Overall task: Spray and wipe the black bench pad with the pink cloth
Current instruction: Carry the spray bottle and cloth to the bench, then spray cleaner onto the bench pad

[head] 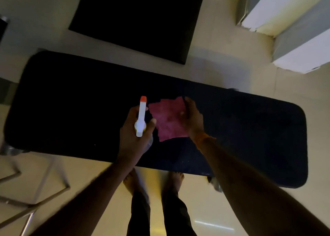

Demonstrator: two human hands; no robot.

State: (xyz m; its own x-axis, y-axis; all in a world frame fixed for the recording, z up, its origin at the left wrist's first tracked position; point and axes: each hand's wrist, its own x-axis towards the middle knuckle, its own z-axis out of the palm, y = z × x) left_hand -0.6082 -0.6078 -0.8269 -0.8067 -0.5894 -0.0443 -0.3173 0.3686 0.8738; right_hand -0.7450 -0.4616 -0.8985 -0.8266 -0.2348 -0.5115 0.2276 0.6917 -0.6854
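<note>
left grip (132, 134) curled, right grip (192, 117) pinching

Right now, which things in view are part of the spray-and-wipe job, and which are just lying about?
In the job: black bench pad; spray bottle, gripped by the left hand; pink cloth, held by the right hand.
Lying about: second black pad beyond the bench; metal frame at lower left; white panels at upper right.

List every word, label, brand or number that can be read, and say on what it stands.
There is no readable text. The spray bottle in the left hand shows no label from this side; the pink cloth and black bench pad are plain.
</note>
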